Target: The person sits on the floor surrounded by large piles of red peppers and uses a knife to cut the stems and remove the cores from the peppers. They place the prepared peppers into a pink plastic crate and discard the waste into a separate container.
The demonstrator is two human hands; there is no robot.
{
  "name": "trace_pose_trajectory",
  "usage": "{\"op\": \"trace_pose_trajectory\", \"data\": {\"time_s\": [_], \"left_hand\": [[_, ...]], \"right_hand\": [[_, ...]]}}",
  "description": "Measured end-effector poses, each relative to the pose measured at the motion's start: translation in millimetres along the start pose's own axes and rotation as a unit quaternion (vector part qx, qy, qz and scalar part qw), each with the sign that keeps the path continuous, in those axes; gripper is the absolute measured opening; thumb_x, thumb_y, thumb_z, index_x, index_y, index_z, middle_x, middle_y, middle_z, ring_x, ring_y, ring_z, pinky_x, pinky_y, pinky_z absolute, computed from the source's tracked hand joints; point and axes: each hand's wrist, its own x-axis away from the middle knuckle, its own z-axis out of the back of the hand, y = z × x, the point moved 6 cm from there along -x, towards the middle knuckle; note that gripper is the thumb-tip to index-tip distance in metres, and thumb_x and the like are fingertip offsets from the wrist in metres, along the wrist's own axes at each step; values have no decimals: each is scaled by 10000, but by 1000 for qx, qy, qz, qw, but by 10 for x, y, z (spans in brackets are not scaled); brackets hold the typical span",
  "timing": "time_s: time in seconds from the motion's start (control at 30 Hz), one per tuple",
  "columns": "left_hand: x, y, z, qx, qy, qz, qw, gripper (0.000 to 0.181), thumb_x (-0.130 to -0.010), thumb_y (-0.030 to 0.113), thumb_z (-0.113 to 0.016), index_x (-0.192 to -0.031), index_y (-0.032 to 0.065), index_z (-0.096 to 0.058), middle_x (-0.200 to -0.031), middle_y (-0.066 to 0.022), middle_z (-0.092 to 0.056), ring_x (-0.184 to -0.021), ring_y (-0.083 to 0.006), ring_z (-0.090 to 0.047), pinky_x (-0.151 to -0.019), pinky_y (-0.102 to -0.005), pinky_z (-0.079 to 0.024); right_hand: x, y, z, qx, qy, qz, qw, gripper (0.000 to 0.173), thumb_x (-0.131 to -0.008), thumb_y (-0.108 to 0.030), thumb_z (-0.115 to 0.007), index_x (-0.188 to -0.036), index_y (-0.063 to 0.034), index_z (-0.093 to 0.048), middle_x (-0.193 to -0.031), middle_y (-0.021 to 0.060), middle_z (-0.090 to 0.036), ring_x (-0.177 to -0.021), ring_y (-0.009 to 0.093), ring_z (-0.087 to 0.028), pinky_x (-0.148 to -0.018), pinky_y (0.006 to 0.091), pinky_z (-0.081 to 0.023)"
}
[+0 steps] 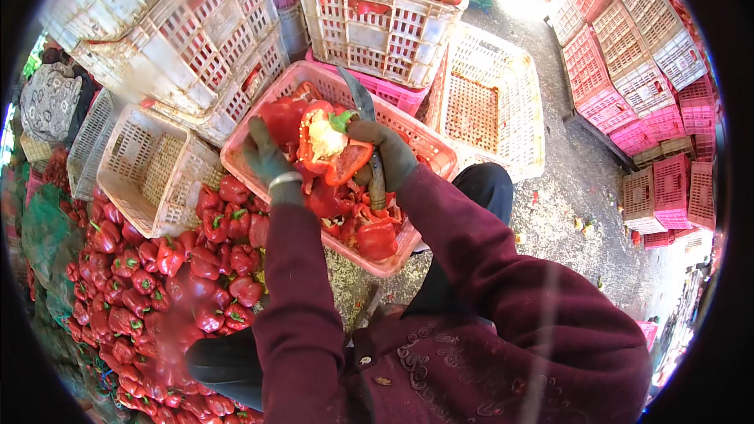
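Observation:
My left hand (266, 153), in a dark glove, is at the left side of an opened red bell pepper (315, 150) whose pale seed core and green stem show. Gloved too, my right hand (383, 147) is closed round a knife (377, 179) with a worn handle; its curved blade points up and away. The fingers of that hand also touch the green stem. Both hands are over a pink plastic crate (383, 268) that holds cut red pepper pieces (377, 239). How firmly the left fingers hold the pepper is partly hidden.
Whole red bell peppers (123, 318) are heaped at the left. An empty plastic crate (168, 212) stands beside them, and a stained white crate (524, 106) lies right of the pink one. Stacked crates (377, 41) of peppers rise ahead. A person (53, 94) is at the far left.

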Motion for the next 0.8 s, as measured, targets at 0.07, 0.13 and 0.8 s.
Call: {"op": "trace_pose_trajectory", "data": {"time_s": [0.07,0.13,0.8], "left_hand": [[327,310,-48,53,-89,-34,994,339,-933,291,-621,-1095,-3,-577,-966,-29,-598,-849,-109,-547,-754,-267,-456],[662,383,75,-7,-199,-8,980,303,-934,259,-617,-1082,-2,-576,-954,-19,-601,-834,-103,-545,-739,-249,-453],[1409,467,368,-201,-415,-199,865,430,-886,392,-526,-1014,-13,-593,-856,-101,-640,-769,-199,-617,-663,-330,-485]], "right_hand": [[155,-214,27,157,80,53,983,377,-809,-273,-660,-1069,-14,-579,-719,37,-587,-393,117,-467,-357,249,-393],[304,-241,-48,247,103,48,962,511,-777,-271,-718,-1169,6,-541,-789,25,-564,-490,99,-514,-442,239,-436],[397,284,148,269,71,-58,959,450,-792,-231,-657,-1174,-14,-562,-646,8,-572,-409,108,-504,-366,255,-401]]}}
